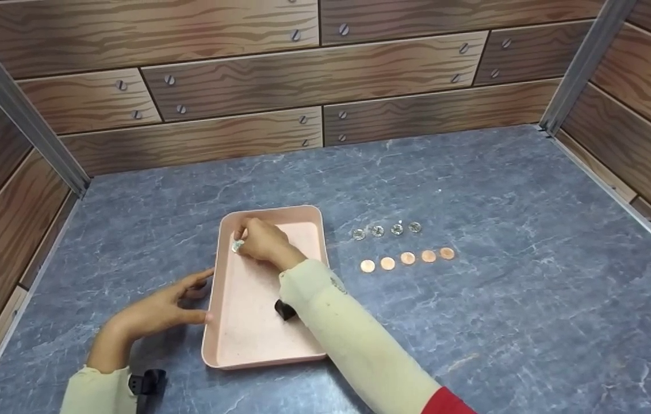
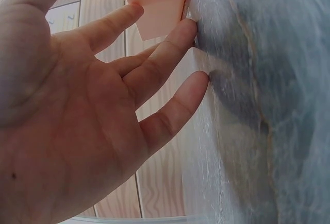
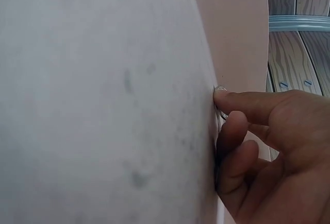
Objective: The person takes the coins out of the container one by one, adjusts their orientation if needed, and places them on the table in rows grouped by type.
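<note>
A shallow pink tray [image 1: 262, 310] lies on the table. Inside its far left corner area, my right hand [image 1: 263, 238] pinches a small clear, shiny round piece [image 1: 237, 246] close to the tray floor. In the right wrist view, thumb and fingertips meet around the edge of this clear piece [image 3: 220, 88], most of which they hide. Beside the tray's left wall is my left hand [image 1: 156, 310], thumb and fingers spread, their tips right at the wall. The left wrist view shows these fingers extended, with nothing held in the palm.
Right of the tray runs a row of several clear, shiny round pieces [image 1: 378, 231]. Nearer to me lies a row of several copper-coloured discs [image 1: 408, 258]. Wood-patterned walls [image 1: 233, 92] enclose the blue-grey marbled table [image 1: 532, 299] at the back and sides.
</note>
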A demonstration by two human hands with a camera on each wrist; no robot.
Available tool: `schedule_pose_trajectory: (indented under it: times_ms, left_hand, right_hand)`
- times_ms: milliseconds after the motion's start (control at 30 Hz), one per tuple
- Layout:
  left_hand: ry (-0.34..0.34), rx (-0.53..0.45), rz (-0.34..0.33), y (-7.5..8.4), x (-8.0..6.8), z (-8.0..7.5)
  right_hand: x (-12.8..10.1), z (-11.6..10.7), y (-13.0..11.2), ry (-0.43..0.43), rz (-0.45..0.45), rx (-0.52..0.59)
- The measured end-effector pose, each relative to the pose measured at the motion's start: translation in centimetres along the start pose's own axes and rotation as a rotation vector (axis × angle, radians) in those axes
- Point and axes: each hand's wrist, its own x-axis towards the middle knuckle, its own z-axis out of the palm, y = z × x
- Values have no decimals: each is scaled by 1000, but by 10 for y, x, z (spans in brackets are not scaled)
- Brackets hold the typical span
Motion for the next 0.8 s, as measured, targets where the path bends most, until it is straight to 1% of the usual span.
schedule_pose_trajectory:
  times_ms: [133,300,400,667,800]
  left_hand:
    - [-7,-8,0,-1,0,0]
    - [-18,-25,24,-2,1,0]
    - [-17,-32,26,-2,1,0]
    - [-6,-22,18,0,3,0]
    - [-6,-25,23,-1,1,0]
  right_hand:
    - [-1,0,0,16,-4,-5]
    - [0,0,1,41,0,-35]
    - [0,0,1,49,-3,-39]
    - [-3,-2,0,46,-36,5]
    - [-3,0,-3,16,-37,76]
